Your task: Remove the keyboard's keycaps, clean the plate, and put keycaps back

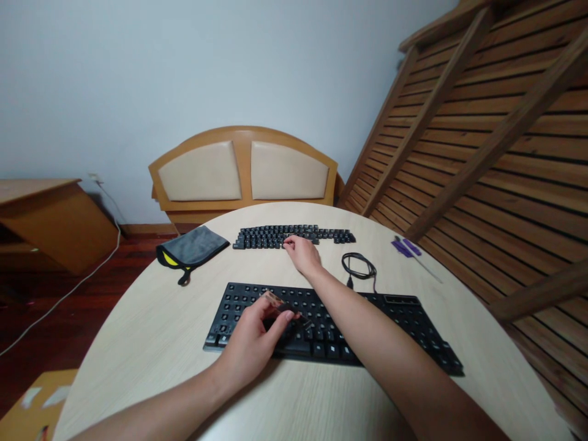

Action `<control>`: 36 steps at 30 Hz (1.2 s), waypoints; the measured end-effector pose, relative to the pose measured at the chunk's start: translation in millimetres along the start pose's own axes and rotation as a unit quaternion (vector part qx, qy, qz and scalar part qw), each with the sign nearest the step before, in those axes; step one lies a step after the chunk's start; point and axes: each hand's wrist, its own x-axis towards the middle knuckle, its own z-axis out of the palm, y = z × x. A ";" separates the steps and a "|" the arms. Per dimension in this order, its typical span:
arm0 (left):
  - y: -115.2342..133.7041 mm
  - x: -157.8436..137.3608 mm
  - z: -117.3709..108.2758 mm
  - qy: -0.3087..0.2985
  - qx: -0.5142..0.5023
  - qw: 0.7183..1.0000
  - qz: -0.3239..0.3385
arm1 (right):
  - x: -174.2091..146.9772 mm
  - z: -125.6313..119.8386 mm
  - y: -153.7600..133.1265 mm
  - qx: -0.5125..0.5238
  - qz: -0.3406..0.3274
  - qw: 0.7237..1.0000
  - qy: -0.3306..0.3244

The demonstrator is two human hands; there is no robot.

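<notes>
A black keyboard [294, 350] lies across the near part of the round table, with most of its keycaps off and several still on the lower rows. Over its left half, my left hand [255, 337] is closed around a small dark keycap puller [288, 309] with thin prongs pointing right. My right hand [303, 254] reaches across the keyboard to loose black keycaps [261, 237] laid in rows farther back. Its fingertips are pinched together on a keycap at the front edge of those rows; the fingers hide most of that keycap.
A grey cloth pouch with yellow lining [195, 246] lies at the table's left. Behind the keyboard is its coiled black cable [361, 264]. Purple-handled tools [407, 247], one with a long thin shaft, lie near the right edge. Wooden slats [482, 171] lean beyond the table.
</notes>
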 end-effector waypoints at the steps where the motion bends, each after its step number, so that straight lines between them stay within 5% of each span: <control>1: 0.5 0.3 0.1 0.002 0.000 1.000 0.002 | -0.3 -0.1 -0.3 -0.002 -0.001 1.000 -0.002; 9: -2.5 1.8 0.7 0.010 -0.016 1.000 0.005 | 0.1 -7.3 -3.9 -0.013 -0.002 1.000 -0.018; 14: -7.5 3.9 -0.3 0.016 -0.036 0.999 0.007 | -10.4 -41.7 -13.2 -0.026 -0.026 0.996 -0.075; 18: -8.9 4.9 -2.1 0.012 -0.013 1.000 0.018 | -54.0 -90.1 -11.8 -0.023 -0.086 0.983 -0.159; 22: -5.5 5.2 -2.1 0.001 -0.021 1.000 0.018 | -109.5 -133.5 6.5 -0.028 -0.210 0.930 -0.299; 25: -1.6 5.7 -1.1 -0.011 -0.034 0.999 0.016 | -136.3 -142.3 24.5 -0.055 -0.181 0.912 -0.363; 36: 6.7 5.1 -4.4 -0.057 0.014 0.998 0.010 | -170.3 -109.2 28.2 -0.027 -0.204 0.949 -0.240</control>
